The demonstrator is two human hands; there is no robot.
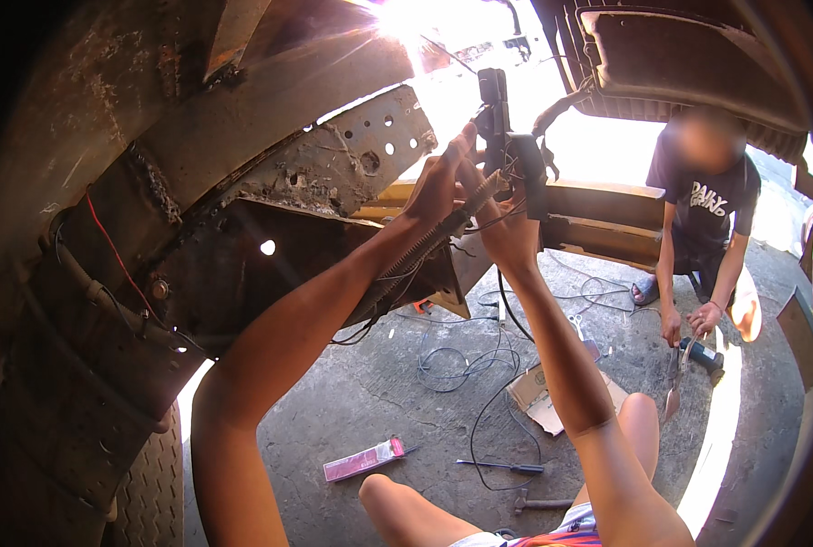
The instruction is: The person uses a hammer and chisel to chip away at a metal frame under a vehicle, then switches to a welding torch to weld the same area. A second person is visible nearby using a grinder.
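Both my arms reach up under a rusty vehicle frame. My left hand has its fingers closed on the side of an upright black part, which looks like an electrical fitting. Just right of it and lower, my right hand is closed around a bundle of thin wires beside a black box-shaped piece; the fingertips are partly hidden. A corrugated wire conduit runs from the hands down along my left forearm, with loose wires hanging off it.
A perforated metal bracket juts out at left. On the concrete lie cables, a screwdriver, a hammer, a pink-and-white packet and cardboard. At right a person crouches with a tool beside an angle grinder.
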